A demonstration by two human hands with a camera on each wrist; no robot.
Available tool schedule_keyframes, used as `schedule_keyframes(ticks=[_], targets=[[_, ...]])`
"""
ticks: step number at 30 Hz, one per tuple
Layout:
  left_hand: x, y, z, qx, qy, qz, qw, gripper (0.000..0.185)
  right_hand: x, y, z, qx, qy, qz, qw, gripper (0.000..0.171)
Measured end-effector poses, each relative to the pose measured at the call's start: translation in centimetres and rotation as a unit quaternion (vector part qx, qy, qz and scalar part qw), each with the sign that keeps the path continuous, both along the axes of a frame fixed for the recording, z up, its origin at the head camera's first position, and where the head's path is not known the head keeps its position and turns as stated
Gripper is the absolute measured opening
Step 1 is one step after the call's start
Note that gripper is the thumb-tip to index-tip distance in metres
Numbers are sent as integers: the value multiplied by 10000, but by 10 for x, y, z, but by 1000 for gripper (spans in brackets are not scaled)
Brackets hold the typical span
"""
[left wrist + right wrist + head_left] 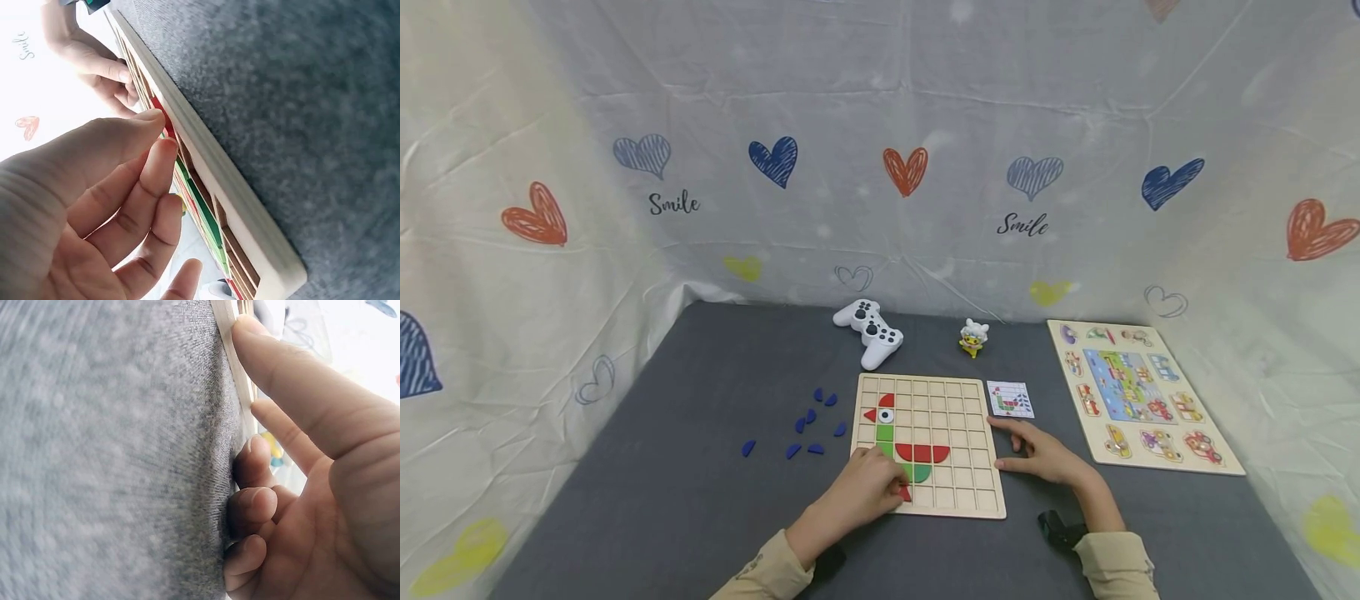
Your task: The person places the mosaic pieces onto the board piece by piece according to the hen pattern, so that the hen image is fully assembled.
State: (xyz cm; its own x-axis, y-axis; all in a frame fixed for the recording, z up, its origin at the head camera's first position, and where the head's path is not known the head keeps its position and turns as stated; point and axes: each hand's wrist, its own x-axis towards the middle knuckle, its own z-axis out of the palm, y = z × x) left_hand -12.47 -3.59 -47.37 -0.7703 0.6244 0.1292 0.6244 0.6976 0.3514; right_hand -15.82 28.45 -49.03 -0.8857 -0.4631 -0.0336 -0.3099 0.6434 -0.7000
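My left hand (868, 485) is over the lower left of a wooden grid board (966, 502). Its thumb and finger pinch a small red triangle piece (906, 493) at the board's near edge; in the left wrist view part of this red piece (156, 105) shows beyond the thumb. The palm side partly hides the contact. My right hand (1041, 452) touches the board's right edge with thumb and index finger extended and apart, the other fingers bent beneath. On the board lie red pieces (922, 452), green pieces (885, 433) and an eye piece (886, 415), forming a bird shape.
Several blue pieces (793, 451) lie scattered left of the board. A pattern card (1011, 400) lies at its right. Behind stand a white game controller (880, 340) and a small figurine (973, 339). A picture puzzle board (1213, 429) lies far right.
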Motion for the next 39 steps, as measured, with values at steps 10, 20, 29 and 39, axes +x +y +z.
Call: schedule_keyframes(ticks=[10, 20, 29, 39], targets=[[2, -2, 0, -79, 13, -196, 9998, 8, -1, 0, 0, 15, 36, -56, 10000, 66], [3, -9, 2, -97, -96, -346, 9993, 11, -1, 0, 0, 30, -15, -58, 10000, 67], [-1, -28, 1, 52, 5, -128, 9999, 15, -2, 0, -1, 46, -9, -57, 10000, 68], [-5, -64, 6, 191, -85, 395, 9990, 14, -1, -1, -1, 61, 1, -74, 10000, 68]])
